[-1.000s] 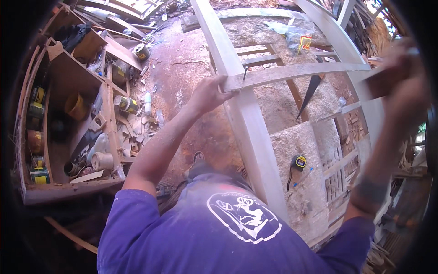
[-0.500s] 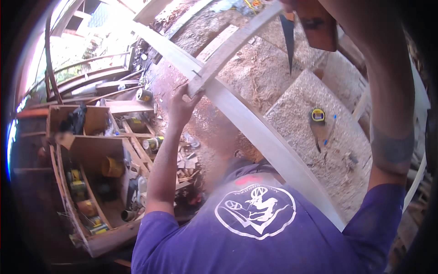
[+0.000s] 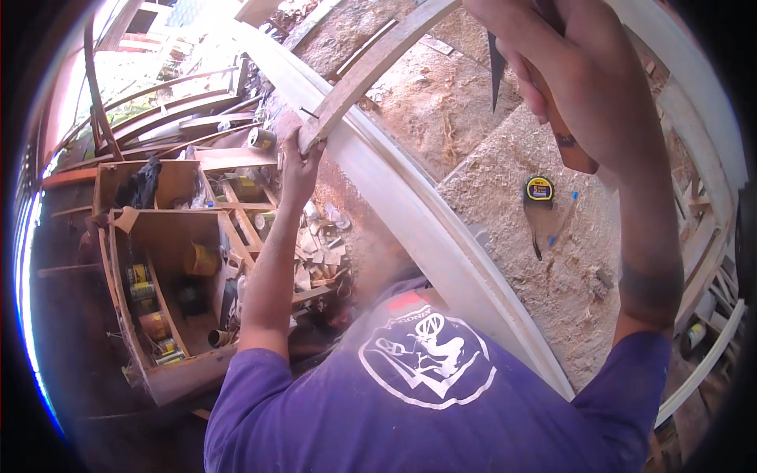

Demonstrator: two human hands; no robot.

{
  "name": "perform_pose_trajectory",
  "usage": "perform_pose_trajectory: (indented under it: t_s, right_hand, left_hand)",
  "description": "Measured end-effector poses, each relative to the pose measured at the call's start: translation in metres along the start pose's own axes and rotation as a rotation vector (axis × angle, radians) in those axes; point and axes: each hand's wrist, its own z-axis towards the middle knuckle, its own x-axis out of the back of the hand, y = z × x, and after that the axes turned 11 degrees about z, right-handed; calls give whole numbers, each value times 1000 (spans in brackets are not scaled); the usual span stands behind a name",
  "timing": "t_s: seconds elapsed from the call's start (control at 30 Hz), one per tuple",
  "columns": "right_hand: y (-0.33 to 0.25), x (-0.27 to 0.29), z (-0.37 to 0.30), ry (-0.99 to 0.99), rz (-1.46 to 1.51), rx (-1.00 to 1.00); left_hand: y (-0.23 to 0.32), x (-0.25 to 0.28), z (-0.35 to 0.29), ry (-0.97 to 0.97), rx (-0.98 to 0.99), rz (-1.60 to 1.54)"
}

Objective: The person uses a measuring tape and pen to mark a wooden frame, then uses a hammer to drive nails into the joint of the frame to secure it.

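Note:
My left hand [image 3: 300,164] grips the near end of a narrow wooden strip [image 3: 378,69], with the thumb and fingers round it. A dark nail [image 3: 309,113] sticks out of the strip just above that hand. The strip lies across a long pale board [image 3: 410,201] and runs up out of the top edge. My right hand [image 3: 564,75], at the upper right, is closed round the brown wooden handle [image 3: 569,142] of what looks like a saw. Its dark pointed blade corner [image 3: 494,72] shows beside the fingers; the rest is hidden or out of view.
A yellow-and-black tape measure [image 3: 538,189] and a blue pen-like stick [image 3: 564,219] lie on the dusty slab [image 3: 505,229] at right. At left stands an open wooden box [image 3: 181,370] with several tins. Wood offcuts [image 3: 323,252] are heaped beside it. Curved timber [image 3: 702,205] lines the far right.
My right hand has come lower into view with the saw. The strip's near end, held in my left hand, has shifted left across the board. The whole view has shifted slightly.

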Motion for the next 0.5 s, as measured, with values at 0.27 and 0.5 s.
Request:
perform_pose_trajectory:
  t_s: [0.27, 0.5]
  right_hand:
    - [-26, -13, 24, -178, 4, 70]
    - [-66, -87, 52, -9, 121, 276]
  left_hand:
    - [-21, -14, -9, 79, 163, -500]
    - [-33, 2, -6, 70, 138, -437]
